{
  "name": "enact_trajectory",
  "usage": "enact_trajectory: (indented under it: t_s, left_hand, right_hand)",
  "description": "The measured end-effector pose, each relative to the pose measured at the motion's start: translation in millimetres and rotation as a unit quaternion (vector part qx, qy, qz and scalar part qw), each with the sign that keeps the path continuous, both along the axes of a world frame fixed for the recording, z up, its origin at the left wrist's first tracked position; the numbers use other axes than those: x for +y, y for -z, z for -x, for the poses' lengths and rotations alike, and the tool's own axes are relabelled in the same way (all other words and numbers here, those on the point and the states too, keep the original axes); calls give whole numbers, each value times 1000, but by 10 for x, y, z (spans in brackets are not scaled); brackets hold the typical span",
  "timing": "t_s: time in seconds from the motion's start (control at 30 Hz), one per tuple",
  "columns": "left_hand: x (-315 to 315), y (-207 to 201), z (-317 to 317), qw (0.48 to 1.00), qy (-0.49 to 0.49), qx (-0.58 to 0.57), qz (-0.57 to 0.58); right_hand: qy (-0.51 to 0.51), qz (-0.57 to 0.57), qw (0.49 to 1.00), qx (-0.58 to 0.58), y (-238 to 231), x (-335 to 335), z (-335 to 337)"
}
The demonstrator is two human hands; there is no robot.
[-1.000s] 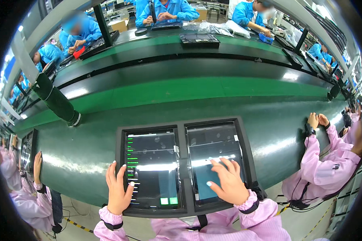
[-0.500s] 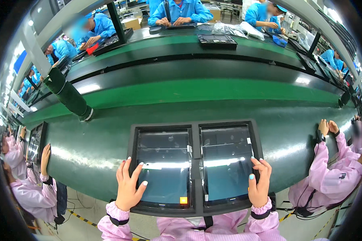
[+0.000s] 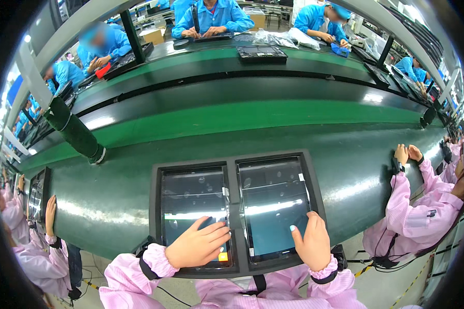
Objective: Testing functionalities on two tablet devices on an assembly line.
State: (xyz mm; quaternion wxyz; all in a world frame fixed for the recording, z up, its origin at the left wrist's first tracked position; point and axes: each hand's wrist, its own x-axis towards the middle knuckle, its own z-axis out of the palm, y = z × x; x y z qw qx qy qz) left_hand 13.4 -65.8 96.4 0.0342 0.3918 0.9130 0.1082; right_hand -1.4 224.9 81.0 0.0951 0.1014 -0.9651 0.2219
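A black foam tray (image 3: pixel 234 219) lies at the near edge of the green bench, holding two glossy dark screen panels side by side. Over the lower part of the left panel (image 3: pixel 188 198) is my left hand (image 3: pixel 196 246), palm down, fingers extended toward the middle divider. Contact with the glass cannot be made out. My right hand (image 3: pixel 314 244) is at the lower right of the right panel (image 3: pixel 273 232), its thumb apart and its fingers pointing away from me. Neither hand holds anything. A small orange sticker (image 3: pixel 222 256) shows near the left panel's bottom corner.
A dark green wrapped post (image 3: pixel 77 133) rises at the left. Co-workers in pink sit on both sides, one with hands (image 3: pixel 407 153) on the bench at right. Across the raised green ledge (image 3: pixel 206 116), people in blue work near another black tray (image 3: pixel 262 54).
My left hand has moved from the tray's left rim inward over the left panel. My right hand has shifted in from the right rim. The whole view has moved slightly.
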Motion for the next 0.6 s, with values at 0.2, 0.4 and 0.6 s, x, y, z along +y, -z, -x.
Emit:
enact_trajectory:
  t_s: [0.2,0.4,0.6]
  left_hand:
    - [70,103,221,996,61,-7,-63]
    - [128,57,242,995,58,-5,-82]
    - [169,-23,298,989,67,34,-127]
  right_hand:
    - [44,-50,997,30,98,-174,96]
    - [95,180,977,-58,39,-11,116]
    - [54,494,855,-145,31,295,180]
